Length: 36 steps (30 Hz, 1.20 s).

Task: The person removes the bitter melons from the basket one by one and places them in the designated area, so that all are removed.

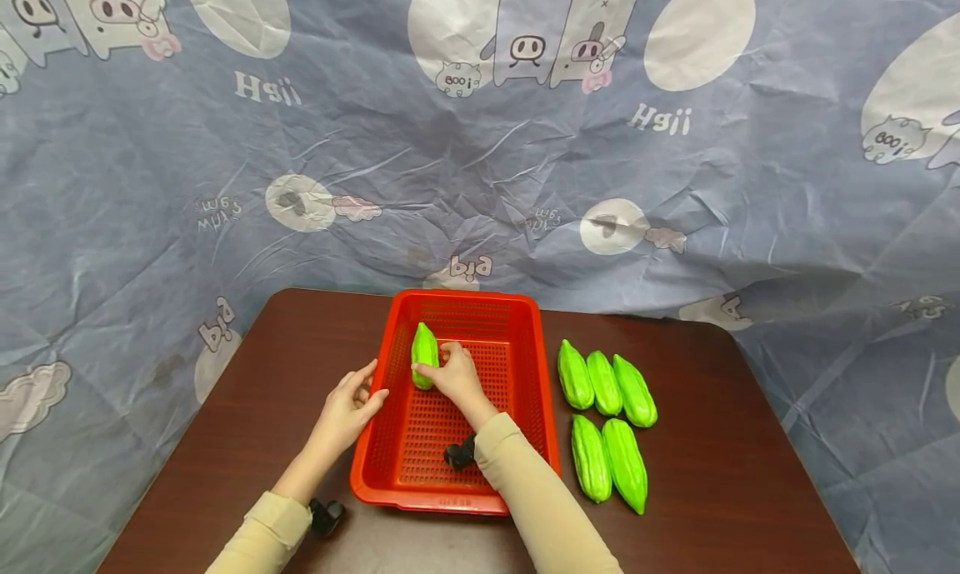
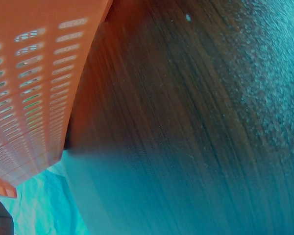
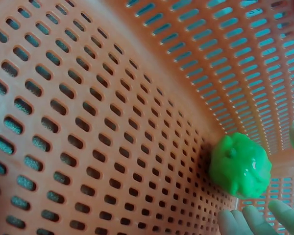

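Note:
One bright green, ridged bitter melon lies lengthwise in the red plastic basket, close to its left wall. My right hand is inside the basket at this melon. Its thumb overlaps the melon's near part, and the other fingers are off to its right. In the right wrist view the melon sits on the slotted floor against the wall, with spread fingertips beside it. My left hand is at the basket's left rim with relaxed fingers, thumb tip over the rim. Only a bit of it shows in the left wrist view.
Right of the basket, three bitter melons lie side by side, with two more nearer me. All rest on a dark brown wooden table. A grey-blue printed cloth hangs behind it.

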Motion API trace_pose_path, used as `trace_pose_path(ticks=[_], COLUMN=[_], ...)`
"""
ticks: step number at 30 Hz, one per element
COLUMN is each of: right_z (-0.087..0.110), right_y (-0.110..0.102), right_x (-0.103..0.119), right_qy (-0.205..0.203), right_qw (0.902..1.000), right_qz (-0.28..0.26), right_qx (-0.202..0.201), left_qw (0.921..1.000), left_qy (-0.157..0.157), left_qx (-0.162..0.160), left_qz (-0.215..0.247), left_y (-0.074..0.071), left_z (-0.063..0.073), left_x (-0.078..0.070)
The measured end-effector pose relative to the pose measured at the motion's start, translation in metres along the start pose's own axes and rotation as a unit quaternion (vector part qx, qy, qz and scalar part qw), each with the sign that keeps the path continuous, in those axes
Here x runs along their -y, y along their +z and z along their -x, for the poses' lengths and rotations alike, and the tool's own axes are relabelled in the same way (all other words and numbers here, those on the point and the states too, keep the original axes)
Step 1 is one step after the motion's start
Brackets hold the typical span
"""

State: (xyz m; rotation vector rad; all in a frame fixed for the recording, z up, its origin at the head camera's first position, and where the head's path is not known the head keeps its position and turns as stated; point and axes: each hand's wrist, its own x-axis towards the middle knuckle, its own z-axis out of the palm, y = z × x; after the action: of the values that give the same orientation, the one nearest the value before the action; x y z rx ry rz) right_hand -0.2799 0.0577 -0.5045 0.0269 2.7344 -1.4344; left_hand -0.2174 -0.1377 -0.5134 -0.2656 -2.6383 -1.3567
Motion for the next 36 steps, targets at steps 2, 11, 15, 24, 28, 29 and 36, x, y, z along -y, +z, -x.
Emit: trace_pose_path(ticks=[2,11,15,24,28,29,36], right_z=[-0.001,-0.001,-0.002,-0.002,-0.003,-0.003,-0.002], right_y=[0.003,0.012,0.016,0.018,0.019,0.019,0.019], right_x=[-0.001,-0.005,-0.006,-0.006,-0.006,-0.006,-0.006], right_qy=[0.003,0.020,0.019,0.015,0.013,0.013,0.020], right_qw=[1.0000,0.9996,0.9993,0.9989,0.9989,0.9989,0.9989], right_qz=[-0.001,0.019,0.031,0.045,0.043,0.043,0.041], right_qx=[0.004,0.000,-0.002,-0.006,-0.009,-0.010,-0.011], left_qw=[1.0000,1.0000,1.0000,1.0000,1.0000,1.0000,1.0000], left_qy=[-0.001,-0.004,-0.002,0.000,0.002,0.003,0.008], left_qx=[0.001,0.007,0.000,-0.001,-0.002,-0.002,-0.005], left_qz=[0.000,0.005,0.003,0.001,0.002,0.002,-0.003], left_y=[0.000,0.003,0.003,0.002,0.002,0.002,0.002], left_z=[0.000,0.000,0.000,0.001,0.001,0.001,0.001], left_x=[0.000,-0.002,-0.002,-0.001,-0.001,-0.001,0.001])
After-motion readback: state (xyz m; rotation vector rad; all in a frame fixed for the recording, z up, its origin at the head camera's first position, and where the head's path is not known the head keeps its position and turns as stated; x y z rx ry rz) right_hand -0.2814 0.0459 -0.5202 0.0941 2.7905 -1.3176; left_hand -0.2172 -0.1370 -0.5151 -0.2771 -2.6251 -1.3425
